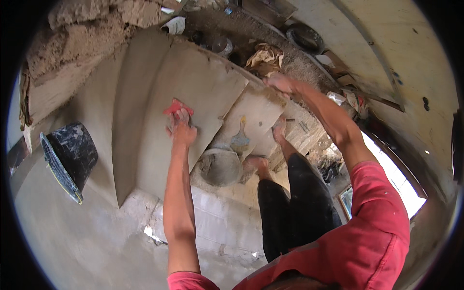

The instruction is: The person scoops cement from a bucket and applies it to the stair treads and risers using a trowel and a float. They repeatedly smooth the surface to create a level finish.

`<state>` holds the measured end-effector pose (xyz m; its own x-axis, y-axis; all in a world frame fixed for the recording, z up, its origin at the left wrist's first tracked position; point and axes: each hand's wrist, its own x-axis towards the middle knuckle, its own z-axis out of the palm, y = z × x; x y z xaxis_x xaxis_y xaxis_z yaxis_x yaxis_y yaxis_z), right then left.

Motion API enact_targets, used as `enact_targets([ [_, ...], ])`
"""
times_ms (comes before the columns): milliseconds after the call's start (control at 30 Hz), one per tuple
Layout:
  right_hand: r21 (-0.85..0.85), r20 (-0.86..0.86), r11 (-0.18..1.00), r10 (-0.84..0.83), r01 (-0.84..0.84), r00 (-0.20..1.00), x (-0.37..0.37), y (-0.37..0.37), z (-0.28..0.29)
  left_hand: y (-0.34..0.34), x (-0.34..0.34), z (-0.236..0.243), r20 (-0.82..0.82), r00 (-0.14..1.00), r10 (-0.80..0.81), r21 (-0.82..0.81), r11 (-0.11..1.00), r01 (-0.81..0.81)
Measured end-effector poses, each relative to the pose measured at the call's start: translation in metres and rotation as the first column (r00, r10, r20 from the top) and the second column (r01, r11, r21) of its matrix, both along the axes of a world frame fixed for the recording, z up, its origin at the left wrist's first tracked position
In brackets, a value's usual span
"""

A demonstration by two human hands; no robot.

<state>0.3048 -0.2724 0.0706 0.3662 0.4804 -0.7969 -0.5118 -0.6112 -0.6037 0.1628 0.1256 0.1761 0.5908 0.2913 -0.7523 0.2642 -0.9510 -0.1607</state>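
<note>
Left of the middle, the left hand (181, 127) is gripping a red pad (178, 105) on a grey slab (198, 79); whether the right hand (280, 83) is gripping, I cannot tell. Pushing too hard could be scratching the slab.

A block (174, 108) is resting on one step (212, 92), with a bucket (76, 150) sitting to its left. On the next step (261, 108) to the right, a trowel (239, 140) is lying just behind a basin (221, 167); paper (266, 59) is lying farther behind.
</note>
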Motion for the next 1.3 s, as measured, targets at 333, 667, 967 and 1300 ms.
enact_targets([
  [333,-0.181,-0.057,0.983,0.027,-0.037,0.998,-0.113,-0.079,0.007,0.009,-0.006,-0.009,0.022,1.0,0.022,-0.036,0.999,-0.022],
  [667,-0.422,0.294,0.745,0.652,-0.517,0.699,-0.285,0.004,0.132,0.022,-0.02,-0.002,0.276,0.939,0.205,-0.219,0.965,-0.146],
  [967,-0.498,0.422,0.637,0.771,-0.589,0.477,-0.341,0.158,0.107,0.027,-0.286,0.005,0.811,0.206,0.548,-0.392,0.769,-0.505],
  [1300,-0.617,0.337,0.292,0.937,-0.731,0.089,-0.374,0.239,0.033,-0.012,-0.463,-0.124,0.239,0.189,0.952,-0.424,0.278,-0.862],
])
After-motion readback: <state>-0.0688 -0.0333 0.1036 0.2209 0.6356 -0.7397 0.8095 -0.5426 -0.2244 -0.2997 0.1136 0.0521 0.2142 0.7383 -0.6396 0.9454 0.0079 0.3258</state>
